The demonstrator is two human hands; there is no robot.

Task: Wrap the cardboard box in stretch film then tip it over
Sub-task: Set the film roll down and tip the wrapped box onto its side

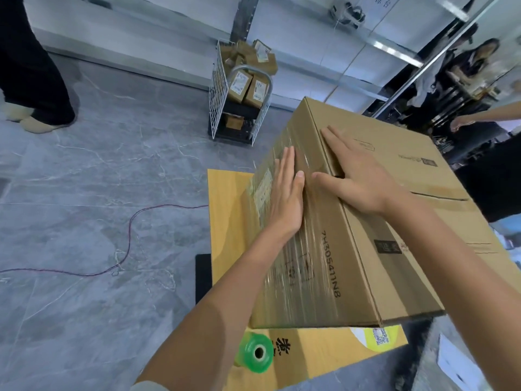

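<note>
A large brown cardboard box (394, 244) rests on a flat yellow cardboard sheet (225, 210) on the floor. Clear stretch film covers the box's left side, shiny and wrinkled. My left hand (284, 193) lies flat against that filmed side, fingers straight and together. On the box's top, near the flap seam, my right hand (355, 176) presses flat with fingers spread. A green roll of stretch film (255, 353) lies on the yellow sheet below the box, near my left forearm.
A white wire cart (239, 94) with small parcels stands by the far wall. A thin purple cable (132, 227) runs across the grey floor. A person's legs (31, 80) are at the far left; other people stand at the right. A black mat (203, 277) borders the sheet.
</note>
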